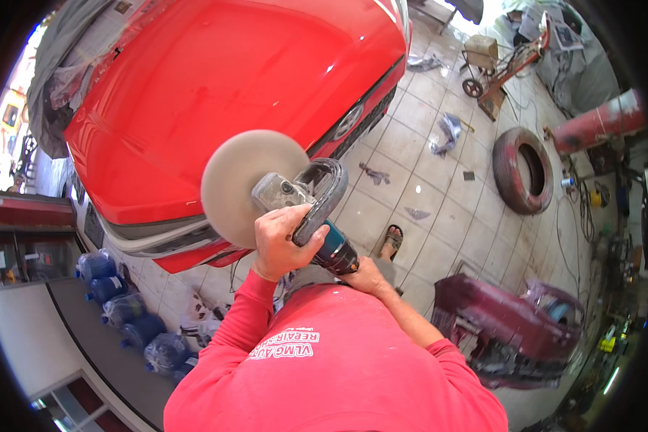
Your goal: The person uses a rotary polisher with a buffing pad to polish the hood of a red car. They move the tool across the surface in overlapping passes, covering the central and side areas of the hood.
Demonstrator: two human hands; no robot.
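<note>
A rotary polisher (331, 245), teal and black with a grey metal head, is held in front of my body. Its round whitish pad (241, 180) overlaps the front corner of a glossy red car (230, 86); whether the pad touches the paint I cannot tell. The pad's face looks smooth, without visible texture. My left hand (284, 241) is closed on the polisher's black loop handle (333, 194), near the head. Behind it, my right hand (367, 276) wraps round the rear end of the body, with its fingers partly hidden.
Several blue water jugs (142, 329) line the left side. On the tiled floor to the right are a tyre (523, 171), a dark red bumper (504, 320) and scattered plastic scraps (446, 135). A hand truck (507, 79) stands farther back, near a red post (601, 124).
</note>
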